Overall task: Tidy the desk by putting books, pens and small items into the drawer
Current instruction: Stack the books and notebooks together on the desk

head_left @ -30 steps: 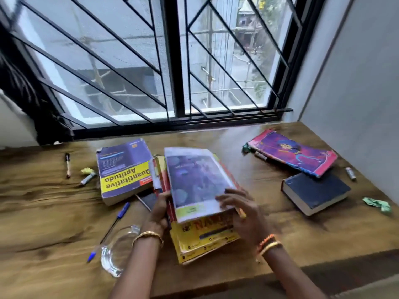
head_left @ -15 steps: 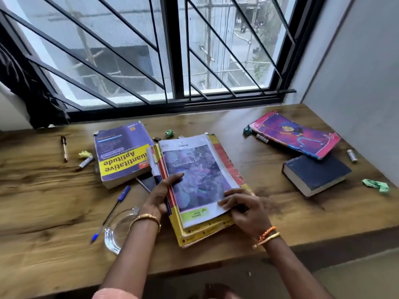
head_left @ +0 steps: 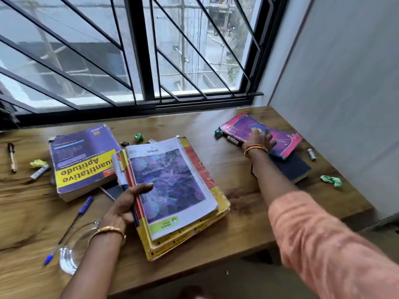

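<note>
Right hand (head_left: 260, 138) has left the book stack (head_left: 172, 188) — fingers spread on the pink book (head_left: 280, 139), probably floppy; I'd grab its spine. Left hand (head_left: 127, 201) grips the stack's edge.

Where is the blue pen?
The blue pen lies on the wooden desk, left of the left hand, beside the clear glass dish.

Home study corner: wooden desk (head_left: 248, 229) under barred window (head_left: 140, 61), strewn with books (head_left: 172, 186), pens (head_left: 69, 229), plain wall (head_left: 345, 104) beside.
</note>
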Demonstrator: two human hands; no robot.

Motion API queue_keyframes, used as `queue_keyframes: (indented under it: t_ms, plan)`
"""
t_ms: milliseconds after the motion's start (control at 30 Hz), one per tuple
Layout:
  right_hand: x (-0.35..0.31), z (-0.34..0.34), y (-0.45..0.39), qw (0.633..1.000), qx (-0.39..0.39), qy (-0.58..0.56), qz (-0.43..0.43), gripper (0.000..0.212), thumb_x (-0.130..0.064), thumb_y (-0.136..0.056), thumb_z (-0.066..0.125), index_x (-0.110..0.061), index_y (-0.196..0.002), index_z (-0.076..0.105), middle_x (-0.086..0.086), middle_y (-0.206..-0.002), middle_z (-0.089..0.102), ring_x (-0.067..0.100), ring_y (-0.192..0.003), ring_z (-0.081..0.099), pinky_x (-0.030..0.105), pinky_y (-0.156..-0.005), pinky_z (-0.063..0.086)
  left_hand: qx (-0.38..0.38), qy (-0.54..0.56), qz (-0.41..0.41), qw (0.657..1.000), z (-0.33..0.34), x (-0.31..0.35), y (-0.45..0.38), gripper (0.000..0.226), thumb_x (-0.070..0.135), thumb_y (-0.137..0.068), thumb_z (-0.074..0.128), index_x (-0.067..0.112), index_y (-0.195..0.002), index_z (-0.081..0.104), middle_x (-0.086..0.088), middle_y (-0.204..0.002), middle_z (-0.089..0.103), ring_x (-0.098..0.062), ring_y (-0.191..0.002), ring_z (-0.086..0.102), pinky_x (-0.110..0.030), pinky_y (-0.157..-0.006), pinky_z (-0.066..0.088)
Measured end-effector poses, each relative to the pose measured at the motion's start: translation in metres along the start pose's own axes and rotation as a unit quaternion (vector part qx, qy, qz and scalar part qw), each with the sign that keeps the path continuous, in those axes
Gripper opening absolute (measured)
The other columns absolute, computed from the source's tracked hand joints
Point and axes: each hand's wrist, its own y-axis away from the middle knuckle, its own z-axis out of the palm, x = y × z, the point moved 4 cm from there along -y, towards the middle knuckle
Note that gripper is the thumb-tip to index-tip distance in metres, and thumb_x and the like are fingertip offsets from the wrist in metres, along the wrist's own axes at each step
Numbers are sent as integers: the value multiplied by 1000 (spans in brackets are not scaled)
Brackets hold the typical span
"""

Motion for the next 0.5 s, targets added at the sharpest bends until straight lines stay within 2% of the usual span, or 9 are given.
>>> queue_keyframes:
  t_ms: [33, 67, 133, 167, 233, 333, 433, 500]
  plan:
    - [7, 10, -9, 998, -26, 50, 11, 40, -21, -87, 51, -16, -127, 50, 19, -137, 43, 37, -125, 37, 49, -106, 29, 0, 3, -5, 1000, 0, 0, 1, 17, 16, -82, 62, 6, -91, 72, -17, -105, 66, -33, -87, 63, -44, -91, 50]
    - [12, 20, -16, 995, -39, 94, 15, 39, -22, -90, 45, -18, -129, 49, 19, -138, 42, 39, -125, 36, 50, -106, 27, 0, 10, -10, 1000, -1, 0, 1, 27, 17, -79, 64, 4, -103, 68, -19, -115, 61, -34, -94, 60, -47, -100, 44]
    - [14, 28, -24, 986, -52, 160, 19, 39, -20, -96, 33, -18, -132, 47, 20, -140, 41, 41, -127, 36, 49, -107, 26, -1, 9, -15, 1000, -3, 0, -1, 41, 17, -73, 70, 4, -111, 64, -19, -122, 56, -35, -101, 55, -50, -107, 36]
    - [12, 26, -26, 983, -49, 176, 23, 41, -18, -98, 29, -16, -134, 47, 21, -141, 42, 42, -128, 36, 49, -107, 27, 0, 2, -16, 1000, -3, 0, -2, 41, 17, -70, 72, 5, -109, 65, -19, -118, 58, -34, -97, 56, -49, -105, 39]
    - [6, 22, -29, 982, -18, 189, 11, 41, -12, -98, 27, -6, -132, 50, 24, -136, 46, 45, -125, 41, 52, -104, 31, 3, -9, -13, 1000, -3, 2, -2, 33, 19, -69, 71, 7, -100, 67, -17, -106, 63, -32, -83, 61, -41, -87, 50]
    - [-5, 14, -27, 985, 42, 163, -32, 39, 0, -96, 27, 7, -129, 47, 31, -130, 48, 52, -119, 44, 57, -94, 38, -10, -15, -7, 1000, -2, 1, -1, 28, 19, -68, 70, 7, -94, 70, -16, -94, 68, -30, -72, 65, -36, -70, 57]
    - [-31, -12, -14, 986, 102, 107, -74, 35, 5, -95, 29, 8, -122, 51, 28, -123, 54, 51, -114, 50, 55, -87, 44, -19, -3, -1, 1000, 3, 3, 4, 18, 18, -70, 64, 5, -77, 75, -15, -79, 72, -27, -60, 68, -32, -56, 59]
    - [-54, -34, 2, 985, 128, 75, -93, 31, 4, -95, 33, 6, -115, 57, 23, -115, 60, 45, -109, 55, 52, -85, 47, -24, -2, 1, 1000, 7, 3, 7, 18, 17, -71, 62, 5, -76, 75, -14, -78, 72, -27, -59, 69, -32, -54, 58]
